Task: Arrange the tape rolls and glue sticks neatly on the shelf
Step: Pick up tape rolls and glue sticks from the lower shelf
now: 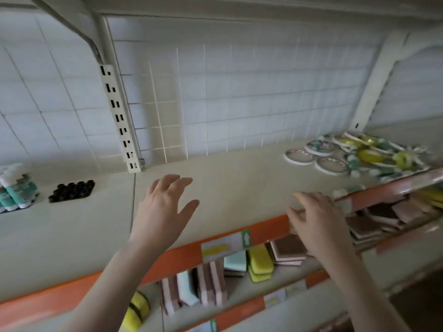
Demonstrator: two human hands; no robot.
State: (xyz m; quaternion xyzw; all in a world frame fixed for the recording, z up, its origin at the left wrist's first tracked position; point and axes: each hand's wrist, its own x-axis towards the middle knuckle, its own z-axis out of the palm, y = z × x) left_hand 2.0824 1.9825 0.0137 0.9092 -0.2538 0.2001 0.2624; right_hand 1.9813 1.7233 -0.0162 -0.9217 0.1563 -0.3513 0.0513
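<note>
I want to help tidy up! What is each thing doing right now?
Left hand: open, holding nothing.
Right hand: open, holding nothing.
Tape rolls: flat, jumbled pile.
Glue sticks: upright, bunched together.
Black caps: neat block.
Sponges: lower shelf, untidy.

One head-worn wide-angle view looks forward and down, close over the shelf [227,178]. Its back panel [239,92] lies toward 12 o'clock. The frame tilts.

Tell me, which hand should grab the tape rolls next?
Probably the right hand. It hovers open near the shelf's front edge, nearer the tape rolls jumbled at the far right. The left hand, also open, is mid-shelf, farther away.
</note>
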